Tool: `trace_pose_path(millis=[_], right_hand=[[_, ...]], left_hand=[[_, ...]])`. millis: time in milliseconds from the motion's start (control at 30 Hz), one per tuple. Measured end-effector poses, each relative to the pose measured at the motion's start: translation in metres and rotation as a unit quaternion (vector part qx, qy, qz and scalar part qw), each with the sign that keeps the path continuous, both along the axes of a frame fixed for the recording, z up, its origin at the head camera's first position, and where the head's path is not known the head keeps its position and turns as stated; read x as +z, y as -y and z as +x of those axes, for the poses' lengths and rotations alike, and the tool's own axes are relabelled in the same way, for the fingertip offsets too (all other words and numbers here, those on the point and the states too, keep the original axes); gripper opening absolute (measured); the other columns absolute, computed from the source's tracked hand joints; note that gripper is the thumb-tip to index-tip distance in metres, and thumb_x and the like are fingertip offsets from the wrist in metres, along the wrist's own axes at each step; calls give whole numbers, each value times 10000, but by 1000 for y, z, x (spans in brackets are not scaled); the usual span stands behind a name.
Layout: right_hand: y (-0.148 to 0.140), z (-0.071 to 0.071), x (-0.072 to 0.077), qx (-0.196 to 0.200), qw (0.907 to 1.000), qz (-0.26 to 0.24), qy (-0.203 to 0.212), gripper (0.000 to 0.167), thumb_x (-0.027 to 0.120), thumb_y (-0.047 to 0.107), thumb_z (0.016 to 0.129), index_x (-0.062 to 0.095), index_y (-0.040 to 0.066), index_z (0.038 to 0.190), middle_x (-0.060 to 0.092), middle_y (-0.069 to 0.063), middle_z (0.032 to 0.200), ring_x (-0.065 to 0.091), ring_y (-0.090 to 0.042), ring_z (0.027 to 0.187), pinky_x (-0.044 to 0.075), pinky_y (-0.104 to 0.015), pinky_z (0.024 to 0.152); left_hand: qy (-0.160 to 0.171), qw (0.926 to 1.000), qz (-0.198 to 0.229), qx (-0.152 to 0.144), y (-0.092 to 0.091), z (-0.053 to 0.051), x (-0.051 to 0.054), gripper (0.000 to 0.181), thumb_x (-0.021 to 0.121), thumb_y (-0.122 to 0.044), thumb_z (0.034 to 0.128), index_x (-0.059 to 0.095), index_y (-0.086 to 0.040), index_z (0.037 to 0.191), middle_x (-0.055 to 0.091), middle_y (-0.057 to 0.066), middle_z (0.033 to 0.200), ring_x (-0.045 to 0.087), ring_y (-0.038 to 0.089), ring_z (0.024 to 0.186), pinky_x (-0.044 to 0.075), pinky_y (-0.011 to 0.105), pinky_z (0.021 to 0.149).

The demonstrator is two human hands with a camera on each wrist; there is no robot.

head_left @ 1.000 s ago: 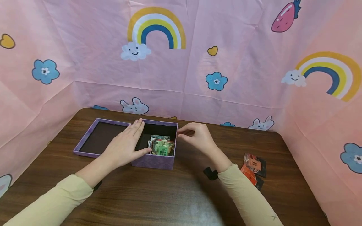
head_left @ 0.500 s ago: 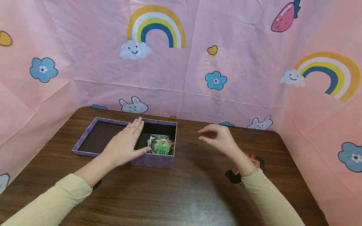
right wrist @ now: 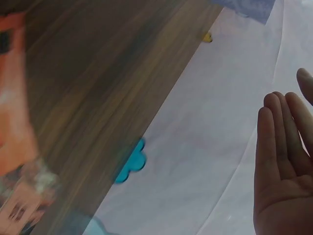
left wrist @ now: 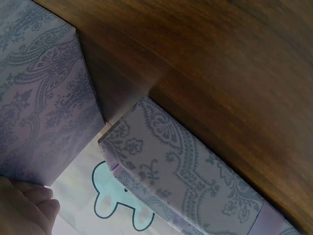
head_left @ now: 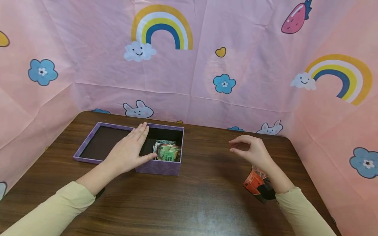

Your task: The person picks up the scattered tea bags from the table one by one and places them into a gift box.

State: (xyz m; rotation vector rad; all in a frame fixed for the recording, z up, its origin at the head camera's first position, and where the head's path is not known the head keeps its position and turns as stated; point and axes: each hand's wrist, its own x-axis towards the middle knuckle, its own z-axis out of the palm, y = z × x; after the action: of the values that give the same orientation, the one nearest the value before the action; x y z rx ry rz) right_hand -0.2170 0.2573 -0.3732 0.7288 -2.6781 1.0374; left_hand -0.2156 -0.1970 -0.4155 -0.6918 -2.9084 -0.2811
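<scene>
A purple patterned box (head_left: 157,167) stands on the table with its top off, and green printed sachets (head_left: 169,154) lie inside it. My left hand (head_left: 127,152) rests over the box's left edge, fingers straight and thumb stretched along the front rim. In the left wrist view its fingertips (left wrist: 48,208) lie against the box's patterned side (left wrist: 41,103). My right hand (head_left: 251,150) hovers over the right of the table, thumb and fingers apart with nothing between them. Below it lie orange and dark sachets (head_left: 253,182), partly hidden by the right wrist and its black strap.
The box's lid (head_left: 88,142) lies upturned, left of the box, its inside dark. The brown wooden table (head_left: 177,206) is bounded at the back and sides by a pink printed cloth (head_left: 189,72).
My right hand has moved away from the box's right side, rightward to above the orange sachets. My left hand has stayed on the box.
</scene>
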Motion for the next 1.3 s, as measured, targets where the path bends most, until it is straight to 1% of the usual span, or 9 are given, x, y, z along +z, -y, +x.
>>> trace_pose_path(millis=[200,300,433,533,667,767,967,1167,1300], right_hand=[[-25,10,-6,-201,9995,238,-43,265,867,46,871,809,113,1121,807,-75,1073,776,-205,906,663,-371,826],[-36,15,-9,-380,9986,345,106,282,878,59,862,808,120,1128,807,-75,1071,772,-138,890,662,-356,810],[-49,22,-14,-534,9969,337,470,295,871,58,869,799,102,1151,797,-122,1096,743,-37,870,653,-283,777],[-58,27,-19,-603,9950,287,739,298,855,65,888,789,78,1178,789,-160,1097,721,-33,850,637,-250,729],[-69,34,-25,-733,9911,195,1094,329,842,94,909,767,37,1224,780,-197,1080,709,-44,833,640,-309,624],[-76,38,-31,-826,9880,96,1301,357,847,112,909,755,11,1239,776,-209,1086,713,-14,852,653,-350,599],[-88,45,-42,-879,9877,158,1281,349,860,117,898,763,2,1213,798,-168,1081,721,12,886,638,-234,717],[-99,50,-53,-1053,9820,225,1550,373,861,122,896,750,9,1233,803,-156,1098,710,33,876,617,-212,716],[-105,51,-59,-957,9811,215,1667,392,857,120,899,738,-10,1249,792,-172,1140,727,-19,912,625,-205,762]], left_hand=[[19,10000,-16,12,1,1,1,1051,606,-657,997,236,74,1654,207,261,1750,227,417,1636,250,567,1338],[28,10000,-19,27,2,1,1,1053,597,-665,998,235,73,1655,207,261,1750,224,416,1637,246,565,1340],[69,10000,31,32,1,2,0,1046,621,-641,997,235,74,1655,199,261,1752,222,417,1637,246,565,1340],[74,10000,46,35,0,3,0,1042,636,-627,994,238,75,1654,202,262,1751,228,419,1635,251,567,1338],[70,10000,34,42,1,3,0,1046,627,-637,994,235,73,1655,195,258,1754,221,413,1639,247,566,1340],[78,10000,30,34,1,2,-1,1050,617,-646,995,231,72,1657,183,252,1757,217,410,1640,240,564,1342],[50,10000,24,38,1,2,-2,1051,611,-653,996,226,64,1661,182,246,1760,223,408,1639,239,561,1344],[49,10000,23,21,1,1,-1,1045,617,-641,998,224,65,1661,182,247,1760,210,404,1644,239,561,1344],[0,10000,16,11,0,0,0,1043,631,-631,994,239,74,1655,200,257,1753,225,411,1638,243,557,1343]])
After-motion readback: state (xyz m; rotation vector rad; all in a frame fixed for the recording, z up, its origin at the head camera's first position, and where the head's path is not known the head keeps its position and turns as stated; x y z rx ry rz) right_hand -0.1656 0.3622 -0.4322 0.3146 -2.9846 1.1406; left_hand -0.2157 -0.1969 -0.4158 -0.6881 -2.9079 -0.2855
